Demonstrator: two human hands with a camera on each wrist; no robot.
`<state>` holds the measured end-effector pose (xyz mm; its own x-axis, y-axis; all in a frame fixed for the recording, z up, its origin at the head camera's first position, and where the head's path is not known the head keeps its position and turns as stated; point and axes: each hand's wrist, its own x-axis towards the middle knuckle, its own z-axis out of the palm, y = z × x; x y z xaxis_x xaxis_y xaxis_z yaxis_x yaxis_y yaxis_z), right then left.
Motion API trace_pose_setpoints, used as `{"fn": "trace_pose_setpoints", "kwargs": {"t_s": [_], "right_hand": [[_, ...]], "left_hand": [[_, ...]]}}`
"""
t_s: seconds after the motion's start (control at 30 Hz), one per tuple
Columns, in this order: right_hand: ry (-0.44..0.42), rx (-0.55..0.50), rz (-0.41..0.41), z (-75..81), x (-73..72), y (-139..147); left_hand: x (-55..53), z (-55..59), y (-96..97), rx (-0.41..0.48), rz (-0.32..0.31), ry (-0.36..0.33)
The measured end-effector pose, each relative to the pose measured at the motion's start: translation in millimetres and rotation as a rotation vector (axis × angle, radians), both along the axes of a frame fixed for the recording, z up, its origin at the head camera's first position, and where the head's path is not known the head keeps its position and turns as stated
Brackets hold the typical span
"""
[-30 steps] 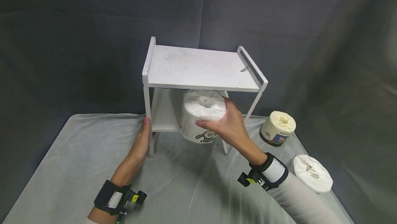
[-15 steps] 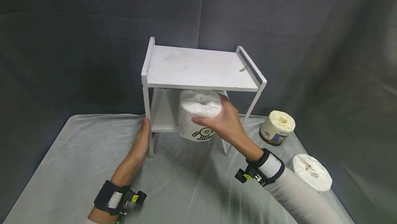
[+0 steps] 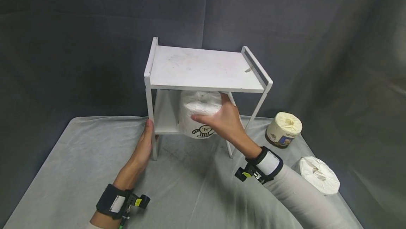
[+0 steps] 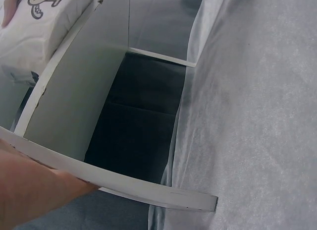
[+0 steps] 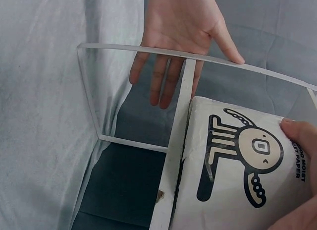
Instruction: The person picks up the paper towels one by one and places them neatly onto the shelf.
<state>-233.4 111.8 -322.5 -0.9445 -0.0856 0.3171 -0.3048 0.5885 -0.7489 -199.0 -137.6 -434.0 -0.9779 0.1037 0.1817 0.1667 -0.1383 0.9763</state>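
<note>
A white-wrapped toilet paper roll (image 3: 200,105) with a printed dog cartoon stands upright inside the white two-tier shelf (image 3: 203,67), at the front of the lower board. Its base juts past the board's front edge. My right hand (image 3: 223,121) grips it from the right, thumb across the front; its other fingers are mostly hidden. At the shelf's left front leg rests my left hand (image 3: 142,149). In the right wrist view the left hand (image 5: 183,24) has its palm against the side frame and its fingers straight, the thumb lying apart toward the front.
To the right of the shelf, a yellowish toilet roll (image 3: 284,129) stands on the grey cloth (image 3: 180,190). Closer in, another white roll (image 3: 318,176) sits beside my right sleeve. The top board hangs just above the held roll. Dark curtains surround the table.
My right hand has carried the toilet paper roll left and deeper into the shelf, over the lower board. The left hand stays at the leg.
</note>
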Motion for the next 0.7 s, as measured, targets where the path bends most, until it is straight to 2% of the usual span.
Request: {"fn": "trace_pose_setpoints", "kwargs": {"t_s": [0.3,0.53,0.7], "right_hand": [[0.001,0.012,0.003,-0.7,-6.4,-10],[0.026,-0.041,0.036,-4.0,-14.3,-20],[0.072,-0.083,0.066,-6.6,-19.6,-25]], "left_hand": [[-0.1,0.3,-0.6,-0.006,0.003,-0.005],[0.1,-0.2,-0.9,-0.012,0.004,-0.009],[1.5,-1.5,-1.2,-0.070,0.003,-0.013]]}}
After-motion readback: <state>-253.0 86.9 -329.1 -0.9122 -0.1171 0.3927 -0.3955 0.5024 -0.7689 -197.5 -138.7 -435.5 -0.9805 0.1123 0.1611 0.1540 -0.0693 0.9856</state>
